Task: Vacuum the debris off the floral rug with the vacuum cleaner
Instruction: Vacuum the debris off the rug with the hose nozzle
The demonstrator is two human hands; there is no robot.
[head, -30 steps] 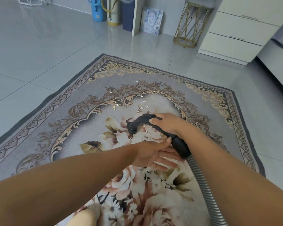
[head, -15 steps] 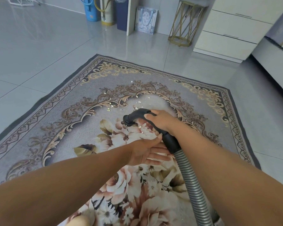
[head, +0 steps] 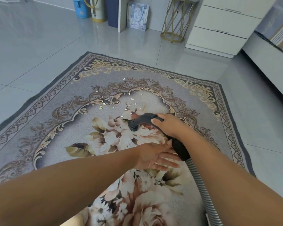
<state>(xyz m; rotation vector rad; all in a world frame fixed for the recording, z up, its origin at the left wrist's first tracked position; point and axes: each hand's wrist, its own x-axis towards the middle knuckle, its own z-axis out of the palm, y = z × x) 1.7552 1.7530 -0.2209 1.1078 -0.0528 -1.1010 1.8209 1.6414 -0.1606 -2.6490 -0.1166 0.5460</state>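
Floral rug fills mid-frame. Far, left and right edges are in view; the near edge is cut off by the frame bottom. There is wide open tiled floor left of the rug and beyond its far edge, and a narrower strip on the right.

Debris: pale flecks just above centre, too small for a sure count.

One vacuum handle, black, sits at centre with its nozzle end down on the flower pattern, just below the flecks. One grey hose runs off lower right.

Right hand is curled round the handle. Left hand has straight, loosely spread fingers, the thumb tip touching the handle.

Upper right: one white drawer unit with three fronts, and one gold wire stand.
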